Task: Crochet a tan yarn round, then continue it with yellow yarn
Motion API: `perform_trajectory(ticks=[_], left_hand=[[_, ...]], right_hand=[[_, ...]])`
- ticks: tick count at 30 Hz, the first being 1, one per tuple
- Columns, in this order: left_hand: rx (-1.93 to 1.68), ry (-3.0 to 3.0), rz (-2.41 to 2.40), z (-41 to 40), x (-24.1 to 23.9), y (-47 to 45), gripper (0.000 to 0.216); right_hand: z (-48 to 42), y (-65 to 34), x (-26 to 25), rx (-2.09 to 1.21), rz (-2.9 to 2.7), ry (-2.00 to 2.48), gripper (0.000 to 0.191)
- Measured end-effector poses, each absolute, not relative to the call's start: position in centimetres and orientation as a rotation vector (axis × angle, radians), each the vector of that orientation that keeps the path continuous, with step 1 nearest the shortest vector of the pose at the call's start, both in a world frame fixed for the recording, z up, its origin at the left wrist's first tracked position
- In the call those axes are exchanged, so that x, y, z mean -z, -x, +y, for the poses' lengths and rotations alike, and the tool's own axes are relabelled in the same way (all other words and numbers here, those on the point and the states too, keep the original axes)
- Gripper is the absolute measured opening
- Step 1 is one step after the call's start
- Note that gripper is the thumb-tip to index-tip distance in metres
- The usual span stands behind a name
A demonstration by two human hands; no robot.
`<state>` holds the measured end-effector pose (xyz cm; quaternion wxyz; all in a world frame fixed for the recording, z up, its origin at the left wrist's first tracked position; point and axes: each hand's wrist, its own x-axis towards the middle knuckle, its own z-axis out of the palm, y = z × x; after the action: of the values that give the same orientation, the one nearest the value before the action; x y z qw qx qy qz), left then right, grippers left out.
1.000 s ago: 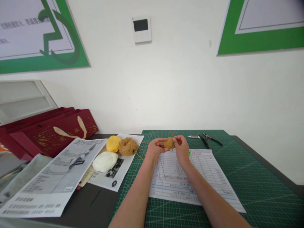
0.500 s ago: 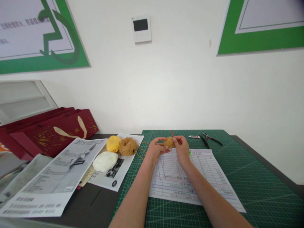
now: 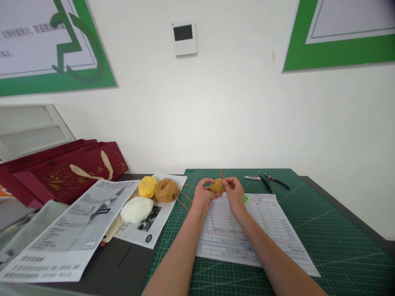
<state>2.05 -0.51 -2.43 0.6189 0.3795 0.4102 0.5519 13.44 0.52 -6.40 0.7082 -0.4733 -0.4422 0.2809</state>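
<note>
Between my hands is a small round brown crocheted piece (image 3: pixel 217 186). My left hand (image 3: pixel 204 194) is closed on its left side. My right hand (image 3: pixel 234 191) pinches a thin red-handled crochet hook (image 3: pixel 221 173), whose handle points up and slightly left; its tip is hidden at the piece. A strand of brown yarn (image 3: pixel 185 196) runs from my left hand to the brown yarn ball (image 3: pixel 167 190) on the left. Under my forearms lies a printed sheet (image 3: pixel 228 242), and a small bright green item (image 3: pixel 246 198) shows just beyond my right hand.
A yellow yarn ball (image 3: pixel 147 187) and white yarn (image 3: pixel 136 209) sit on papers at the left. Red gift bags (image 3: pixel 77 168) stand behind them. On the green cutting mat (image 3: pixel 324 230) lie a small tube (image 3: pixel 252 178), a black tool (image 3: pixel 266 184) and pliers (image 3: pixel 279 182).
Both hands have shifted slightly left with the brown piece. The red hook has moved left with them and leans a little more. The yarn strand near my left hand lies differently.
</note>
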Motion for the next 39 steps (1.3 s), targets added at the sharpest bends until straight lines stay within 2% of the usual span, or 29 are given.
perform_trajectory(ticks=[12, 22, 28, 39], left_hand=[[-1.376, -0.843, 1.005, -0.3, 2.1, -1.9, 0.049], [-1.355, -0.931, 0.927, 0.4, 2.7, -1.5, 0.051], [-1.314, -1.112, 0.823, 0.3, 2.3, -1.0, 0.052], [-1.382, -1.380, 1.009, 1.1, 2.6, -0.7, 0.045]], right_hand=[[0.4, -13.0, 6.4, -0.851, -1.023, 0.995, 0.026], [0.1, -13.0, 5.7, -1.344, -0.724, 0.671, 0.040], [0.1, -13.0, 5.7, -1.312, -0.693, 0.689, 0.041], [0.0, -13.0, 5.4, -1.211, -0.750, 0.723, 0.037]])
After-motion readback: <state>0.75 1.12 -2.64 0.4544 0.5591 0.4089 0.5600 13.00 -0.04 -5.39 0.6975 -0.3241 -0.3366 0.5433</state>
